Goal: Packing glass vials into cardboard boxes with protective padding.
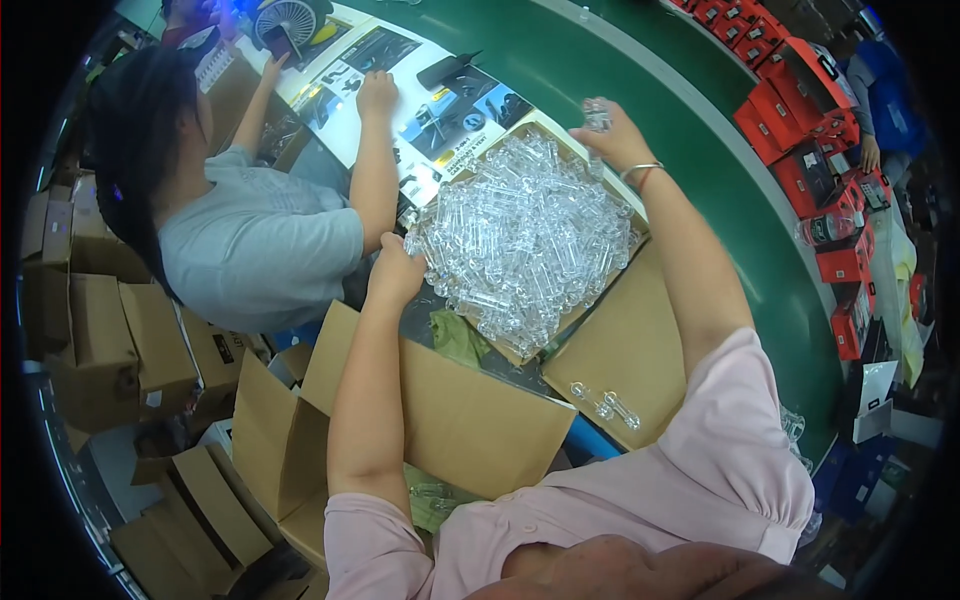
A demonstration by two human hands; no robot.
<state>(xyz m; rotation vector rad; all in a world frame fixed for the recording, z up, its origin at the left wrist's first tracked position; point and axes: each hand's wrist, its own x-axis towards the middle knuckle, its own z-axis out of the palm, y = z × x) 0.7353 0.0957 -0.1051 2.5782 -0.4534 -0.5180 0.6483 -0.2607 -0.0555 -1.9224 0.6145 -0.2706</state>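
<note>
The right hand (622,142) clamped at least one clear part (597,114) near the far-right edge of one box (562,132); the left hand (400,268) (apart, grip indeterminable) was at the left edge.

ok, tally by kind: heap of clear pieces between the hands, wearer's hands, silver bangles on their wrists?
Heap of clear pieces: 1 (pieces too many to count)
Left hand and right hand: 2
Silver bangle, right wrist: 1
Total: 4

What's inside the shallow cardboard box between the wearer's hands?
A heap of clear, elongated pieces, mounded above the rim of the shallow cardboard box. The heap covers the box's floor, so lower layers and anything beneath can't be seen.
</note>
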